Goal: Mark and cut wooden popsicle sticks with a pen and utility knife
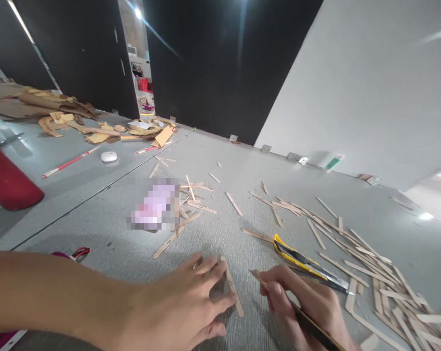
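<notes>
My left hand (184, 304) lies flat on the grey table (107, 229), fingers spread, with its fingertips pressing on a wooden craft stick (232, 287). My right hand (304, 307) is closed round a pencil (308, 324), whose tip points up-left toward the stick. A yellow and black utility knife (308, 265) lies just beyond my right hand.
Many loose wooden sticks (374, 273) are scattered across the middle and right of the table. A blurred pink object (155, 204) lies at centre left. Cardboard scraps (81, 122), a white oval object (109, 156) and a red cylinder (6, 183) are at the far left. Panels (352, 83) stand behind.
</notes>
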{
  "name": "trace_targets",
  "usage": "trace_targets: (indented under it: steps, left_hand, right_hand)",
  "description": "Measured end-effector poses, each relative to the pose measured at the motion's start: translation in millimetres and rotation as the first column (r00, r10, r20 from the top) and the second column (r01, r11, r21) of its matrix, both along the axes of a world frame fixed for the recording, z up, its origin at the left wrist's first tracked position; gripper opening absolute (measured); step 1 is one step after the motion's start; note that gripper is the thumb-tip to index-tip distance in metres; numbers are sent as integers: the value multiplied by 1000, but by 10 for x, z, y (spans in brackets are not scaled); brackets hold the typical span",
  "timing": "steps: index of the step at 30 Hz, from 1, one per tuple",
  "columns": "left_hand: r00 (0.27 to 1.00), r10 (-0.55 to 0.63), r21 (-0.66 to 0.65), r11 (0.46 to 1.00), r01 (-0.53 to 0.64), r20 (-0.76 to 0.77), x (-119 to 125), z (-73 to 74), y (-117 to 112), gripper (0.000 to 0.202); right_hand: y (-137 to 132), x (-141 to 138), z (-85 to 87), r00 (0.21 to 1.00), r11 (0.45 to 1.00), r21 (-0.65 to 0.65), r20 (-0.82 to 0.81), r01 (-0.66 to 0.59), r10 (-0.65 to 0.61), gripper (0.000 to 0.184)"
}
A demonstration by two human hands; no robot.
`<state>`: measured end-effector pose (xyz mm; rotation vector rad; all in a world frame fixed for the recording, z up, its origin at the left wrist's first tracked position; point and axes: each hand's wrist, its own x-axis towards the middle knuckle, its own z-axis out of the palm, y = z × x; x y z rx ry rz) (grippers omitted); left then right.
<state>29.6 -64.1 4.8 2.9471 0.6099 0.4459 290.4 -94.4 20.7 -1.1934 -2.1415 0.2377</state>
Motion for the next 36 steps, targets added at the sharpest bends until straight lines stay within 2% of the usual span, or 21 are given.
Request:
trace_targets:
  steps: [3, 5, 9, 11, 14, 20, 23, 27, 36]
  left_hand:
    - [998, -40, 17, 999, 41, -53, 19, 41, 65, 34]
    - [992, -74, 10, 997, 75, -99, 23, 58, 112, 35]
    - [993, -77, -7, 997, 77, -90, 30, 11, 86, 49]
    - [997, -58, -24, 998, 57, -44, 48, -36, 50, 49]
    - [995, -94, -45, 995, 92, -40, 82, -86, 41, 53]
    - [990, -136, -24, 991, 135, -47, 105, -122, 118, 54]
    - [988, -148, 8, 989, 148, -33, 108, -155, 129, 55]
    - [988, -152, 41, 987, 153, -23, 119, -202, 129, 54]
    - [989, -149, 54, 987, 149, -12, 146, -228, 111, 51]
  right_hand:
    - [-4, -67, -17, 998, 962, -273, -67, -16, -3, 35]
    - [14, -106, -50, 990, 931, -364, -123, 23, -73, 35]
    - [53, -138, -154, 966, 911, -405, -197, 75, -167, 24]
    - [56, -142, -200, 960, 912, -406, -225, 65, -168, 30]
    - [44, -156, -252, 951, 899, -432, -246, 65, -186, 42]
    - [18, -186, -320, 873, 779, -626, -369, 21, -320, 48]
    - [30, -187, -349, 863, 768, -640, -371, 29, -342, 55]
    - [70, -221, -347, 892, 806, -586, -313, 89, -326, 61]
    - [105, -305, -277, 934, 840, -520, -197, 157, -297, 63]
